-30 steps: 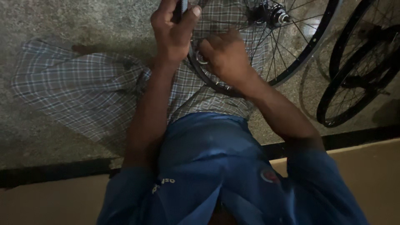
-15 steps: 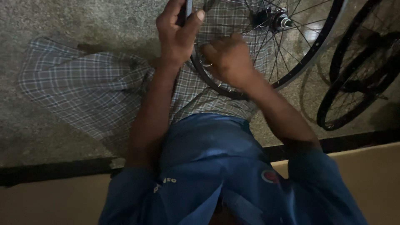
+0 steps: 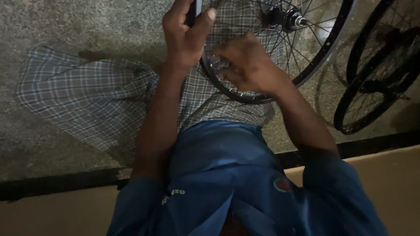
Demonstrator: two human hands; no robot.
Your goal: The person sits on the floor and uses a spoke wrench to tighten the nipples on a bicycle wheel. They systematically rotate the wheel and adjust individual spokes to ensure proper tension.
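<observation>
**Two hands on a spoked wheel rim**

Two hands work at our lap. Left to right: checked cloth (image 3: 87, 96) covers our legs on the rough floor (image 3: 87, 26). Our left hand (image 3: 186, 37) is clenched around the black rim of the bicycle wheel (image 3: 315, 65). Our right hand (image 3: 249, 65) curls its fingers among the spokes; what they pinch we cannot tell. Far right lies a second wheel (image 3: 372, 83).

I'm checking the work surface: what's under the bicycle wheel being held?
Under the bicycle wheel, checked cloth covers the lap, with rough floor beyond. The hands hide the cloth beneath the rim's near edge.
</observation>
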